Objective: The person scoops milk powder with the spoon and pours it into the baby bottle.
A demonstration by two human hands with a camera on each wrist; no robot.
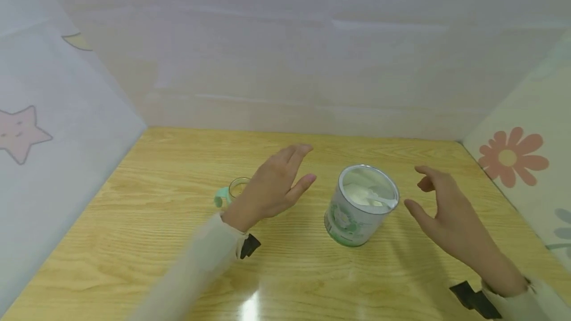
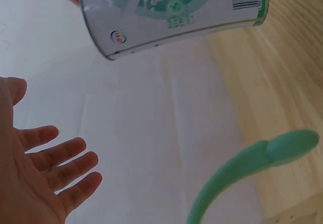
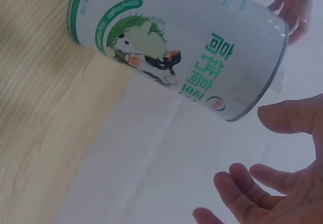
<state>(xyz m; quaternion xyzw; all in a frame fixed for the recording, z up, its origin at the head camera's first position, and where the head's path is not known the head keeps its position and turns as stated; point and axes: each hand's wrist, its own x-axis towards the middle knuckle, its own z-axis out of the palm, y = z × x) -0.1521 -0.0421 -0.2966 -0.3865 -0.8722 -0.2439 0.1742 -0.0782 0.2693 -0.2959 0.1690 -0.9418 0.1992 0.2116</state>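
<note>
A white and green milk powder can [image 1: 352, 222] stands uncovered on the table, with pale powder inside and a white scoop [image 1: 381, 200] lying at its rim. My left hand [image 1: 277, 182] hovers to the left of the can, fingers extended and thumb apart, holding nothing. Behind that hand and partly hidden by it is a glass cup [image 1: 238, 188] with a mint-green handle [image 2: 242, 168]. My right hand [image 1: 446, 214] is raised just right of the can, its fingers loosely bent and nothing between them. In the right wrist view, the can's label [image 3: 146, 47] shows a cow.
The wooden table [image 1: 147, 222] carries the can and the cup. White sheets printed with a star [image 1: 24, 133] and a flower [image 1: 508, 157] wall it in at the back and sides.
</note>
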